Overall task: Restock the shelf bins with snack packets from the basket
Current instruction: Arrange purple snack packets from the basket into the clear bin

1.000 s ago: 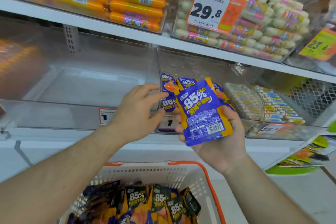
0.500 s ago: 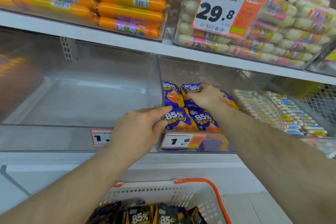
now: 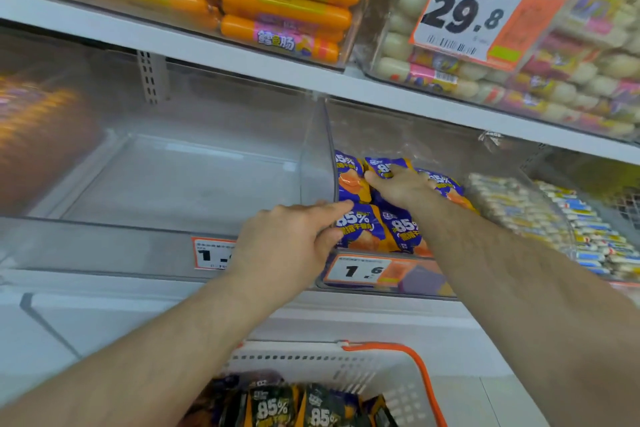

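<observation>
Inside the clear bin (image 3: pixel 398 135) with the 1.6 price tag (image 3: pixel 360 270), blue-orange snack packets (image 3: pixel 362 227) lie flat in rows, print facing up, long axes running front to back, tops toward the bin's rear. Right hand (image 3: pixel 403 185) reaches over the bin's front lip to the back row, palm down, fingers fairly straight, resting on a rear packet (image 3: pixel 384 166); looks like pressing or settling it, not pinching, though the underside of the fingers is hidden so a light hold can't be ruled out. Left hand (image 3: pixel 287 243) sits at the bin's front-left corner, fingers extended with tips touching the front-left packet beside the bin's left wall, thumb tucked under near the front lip; nothing gripped as far as visible. Below the bin, well apart, the white basket (image 3: pixel 398 367) with orange handle holds more packets (image 3: pixel 301 407), standing roughly upright, print facing the camera. Judgement: this placement is about done, next fetch comes from the basket, which lies straight down from both hands; left hand is nearer to it, being at the bin's front edge. Left of the bin, a neighbouring clear bin (image 3: pixel 173 180) shows no stock. Above the bin, orange sausages (image 3: pixel 287 7).
</observation>
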`<state>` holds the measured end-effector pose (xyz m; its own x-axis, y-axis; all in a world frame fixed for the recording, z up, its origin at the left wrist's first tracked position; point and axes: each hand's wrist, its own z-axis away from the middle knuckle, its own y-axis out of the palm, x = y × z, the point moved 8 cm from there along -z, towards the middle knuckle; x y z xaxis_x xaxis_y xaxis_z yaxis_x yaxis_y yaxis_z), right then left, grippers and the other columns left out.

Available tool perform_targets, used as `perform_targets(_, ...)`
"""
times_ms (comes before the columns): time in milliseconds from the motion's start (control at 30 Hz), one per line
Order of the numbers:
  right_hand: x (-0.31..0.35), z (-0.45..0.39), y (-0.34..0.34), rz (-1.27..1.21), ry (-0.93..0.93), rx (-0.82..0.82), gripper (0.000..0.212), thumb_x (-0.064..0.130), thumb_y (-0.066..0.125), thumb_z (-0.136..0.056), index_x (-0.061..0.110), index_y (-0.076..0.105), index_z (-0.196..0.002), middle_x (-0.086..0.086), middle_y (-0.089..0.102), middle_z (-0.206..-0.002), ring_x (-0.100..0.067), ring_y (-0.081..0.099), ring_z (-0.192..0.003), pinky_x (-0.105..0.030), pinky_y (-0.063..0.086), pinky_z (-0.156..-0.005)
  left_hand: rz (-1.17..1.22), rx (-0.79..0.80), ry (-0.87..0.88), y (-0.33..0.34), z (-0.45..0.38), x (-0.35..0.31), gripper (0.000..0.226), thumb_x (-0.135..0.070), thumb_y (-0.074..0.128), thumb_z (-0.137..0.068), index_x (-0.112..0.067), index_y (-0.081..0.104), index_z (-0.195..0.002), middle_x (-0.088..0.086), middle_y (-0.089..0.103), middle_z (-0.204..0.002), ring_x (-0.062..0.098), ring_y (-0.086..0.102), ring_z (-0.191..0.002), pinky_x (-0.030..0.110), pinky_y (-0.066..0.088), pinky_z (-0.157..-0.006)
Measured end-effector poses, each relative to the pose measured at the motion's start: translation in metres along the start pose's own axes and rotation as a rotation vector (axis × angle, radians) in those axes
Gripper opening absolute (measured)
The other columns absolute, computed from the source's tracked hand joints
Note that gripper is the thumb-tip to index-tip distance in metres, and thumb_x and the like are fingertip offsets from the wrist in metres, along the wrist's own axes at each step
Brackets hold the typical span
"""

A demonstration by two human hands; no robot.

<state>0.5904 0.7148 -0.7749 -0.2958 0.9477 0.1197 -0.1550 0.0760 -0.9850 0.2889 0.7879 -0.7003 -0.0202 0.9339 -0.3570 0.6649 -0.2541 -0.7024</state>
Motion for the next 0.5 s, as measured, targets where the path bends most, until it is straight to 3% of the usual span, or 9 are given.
perform_targets(67,-0.001,0.009,-0.012,-0.05,0.015,-0.029,0.091,0.087,0.032,-0.075,0.028,0.044,-0.143,-0.017,0.041,-0.15,-0.042,0.033,-0.138,-0.054,0.03,-0.106,0.063,0.036,-0.066,0.002,0.0,0.006,0.041,-0.035,0.061,-0.084,-0.035,0.065,-0.125,0.0,0.073,-0.11,0.03,0.072,-0.082,0.044,0.058,-0.066)
perform_targets(133,-0.001,0.034,-0.04,-0.184,0.016,-0.159,0.076,0.075,0.041,-0.081,0.019,0.059,-0.129,-0.019,0.056,-0.135,-0.04,0.046,-0.128,-0.046,0.037,-0.104,0.065,0.002,-0.033,-0.006,0.006,0.001,0.041,-0.037,0.054,-0.088,-0.028,0.066,-0.126,0.011,0.066,-0.126,0.035,0.071,-0.093,0.047,0.059,-0.074)
perform_targets(167,0.001,0.054,-0.059,-0.26,-0.015,-0.296,0.069,0.068,0.044,-0.081,0.015,0.065,-0.119,-0.02,0.062,-0.126,-0.039,0.052,-0.122,-0.043,0.041,-0.102,0.042,-0.054,0.035,-0.013,0.01,-0.008,0.04,-0.035,0.052,-0.09,-0.021,0.068,-0.123,0.017,0.062,-0.13,0.036,0.07,-0.096,0.047,0.059,-0.077)
perform_targets(233,0.005,0.125,-0.094,-0.369,-0.232,-0.721,0.051,0.05,0.05,-0.078,0.012,0.07,-0.105,-0.021,0.064,-0.113,-0.039,0.057,-0.11,-0.04,0.043,-0.094,0.05,-0.161,0.223,-0.025,0.027,-0.032,0.031,-0.026,0.053,-0.089,-0.012,0.074,-0.107,0.019,0.065,-0.124,0.034,0.069,-0.097,0.044,0.057,-0.083)
perform_targets(300,0.004,0.218,-0.095,-0.436,-0.561,-1.086,0.029,0.031,0.062,-0.078,0.007,0.067,-0.093,-0.021,0.058,-0.1,-0.038,0.055,-0.097,-0.044,0.039,-0.082,0.124,-0.099,0.319,-0.022,0.052,-0.048,0.021,-0.022,0.054,-0.084,-0.014,0.073,-0.084,0.009,0.074,-0.09,0.029,0.069,-0.077,0.038,0.055,-0.069)
perform_targets(367,-0.004,0.276,-0.061,-0.478,-0.783,-1.103,0.022,0.025,0.062,-0.082,0.004,0.061,-0.087,-0.02,0.053,-0.093,-0.034,0.05,-0.091,-0.048,0.038,-0.076,0.115,0.156,0.288,-0.003,0.071,-0.055,0.018,-0.026,0.051,-0.081,-0.019,0.066,-0.075,0.002,0.067,-0.069,0.029,0.064,-0.063,0.031,0.047,-0.056)
perform_targets(433,-0.01,0.294,-0.012,-0.47,-0.861,-0.955,0.015,0.025,0.058,-0.084,0.011,0.054,-0.088,-0.014,0.051,-0.091,-0.032,0.049,-0.089,-0.046,0.037,-0.075,-0.052,0.627,0.186,0.043,0.094,-0.039,0.019,-0.03,0.049,-0.086,-0.022,0.066,-0.087,0.001,0.068,-0.085,0.028,0.064,-0.079,0.032,0.046,-0.062)
perform_targets(500,-0.003,0.289,0.049,-0.426,-0.871,-0.705,0.01,0.023,0.056,-0.08,0.014,0.051,-0.083,-0.008,0.052,-0.083,-0.03,0.051,-0.08,-0.041,0.039,-0.071,-0.158,1.022,0.088,0.072,0.122,-0.013,0.021,-0.03,0.048,-0.092,-0.024,0.066,-0.099,0.002,0.067,-0.096,0.028,0.062,-0.088,0.036,0.051,-0.073)
